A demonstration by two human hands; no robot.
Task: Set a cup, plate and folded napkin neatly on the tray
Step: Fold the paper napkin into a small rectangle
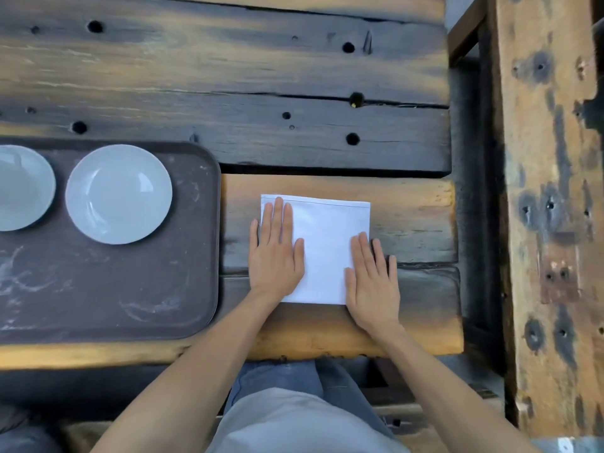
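Sitting on table [228,76] planks just right of tray's [108,289] right edge, off tray: napkin [323,250]. Pressing it flat w/ left hand [276,253] & right hand [372,282], fingers straight, gripping nothing. Worth smoothing outward, edges square, before lifting beside plate [118,194].

At centre frame the napkin [327,250] is plain white. The tray [114,299] at left is dark brown with pale chalky scuffs, and both plates [118,194] [19,188] are pale grey-blue. The counter [228,76] is weathered wood, streaked amber and charcoal, dotted with black holes.
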